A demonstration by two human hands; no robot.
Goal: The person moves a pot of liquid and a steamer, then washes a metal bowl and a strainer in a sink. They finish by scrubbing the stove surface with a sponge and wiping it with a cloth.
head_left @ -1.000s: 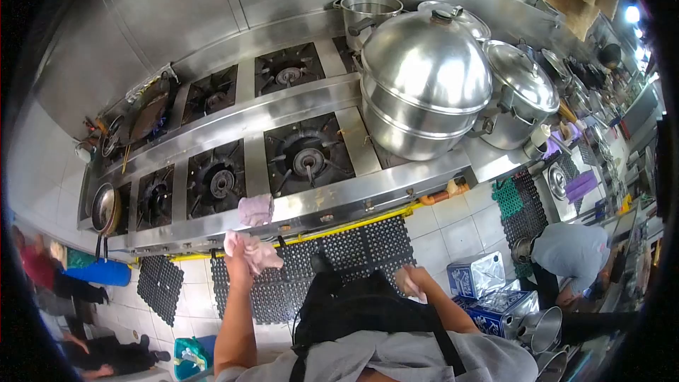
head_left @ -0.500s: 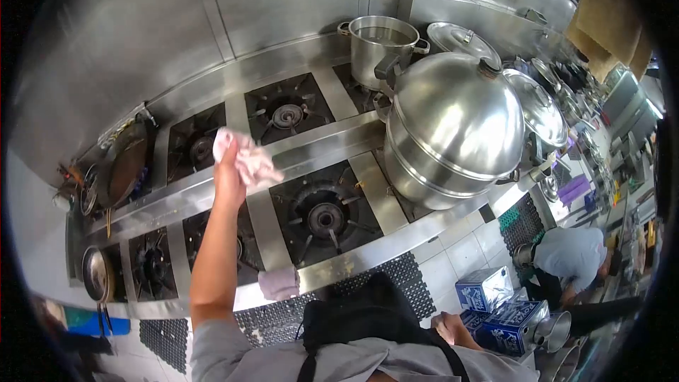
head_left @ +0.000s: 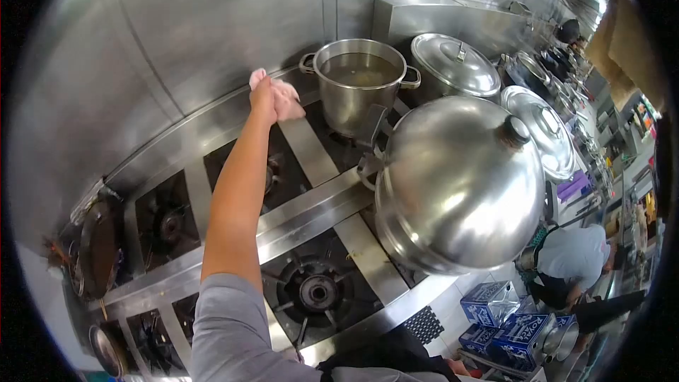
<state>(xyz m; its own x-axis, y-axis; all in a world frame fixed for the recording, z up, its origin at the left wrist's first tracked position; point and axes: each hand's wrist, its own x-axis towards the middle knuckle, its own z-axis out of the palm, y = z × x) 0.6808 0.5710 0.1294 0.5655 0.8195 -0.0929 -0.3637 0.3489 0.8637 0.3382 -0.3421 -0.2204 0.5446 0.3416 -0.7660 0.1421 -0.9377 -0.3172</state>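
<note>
My left hand (head_left: pixel 262 101) is closed around a crumpled pink cloth (head_left: pixel 286 99), stretched out over the far side of the stove (head_left: pixel 298 148). The hand and cloth are just left of a tall two-handled metal pot (head_left: pixel 353 102) with cloudy liquid in it, not touching it. Nearer me, to the right, a large steamer with a domed lid (head_left: pixel 460 177) covers part of the stove. Of my right hand (head_left: pixel 461 368) only a small part shows low at the bottom edge, and its fingers cannot be made out.
A bare burner (head_left: pixel 318 291) lies in front of me. Dark pans (head_left: pixel 99 247) stand at the left end. Round metal lids (head_left: pixel 456 64) rest to the right of the pot. Blue-and-silver tins (head_left: pixel 523 339) stand on the floor at right, near a bending co-worker (head_left: pixel 573 255).
My left hand has moved forward and right with the cloth, from above the middle ledge to the back beside the pot. My view has shifted closer to the stove; my right hand has mostly left view.
</note>
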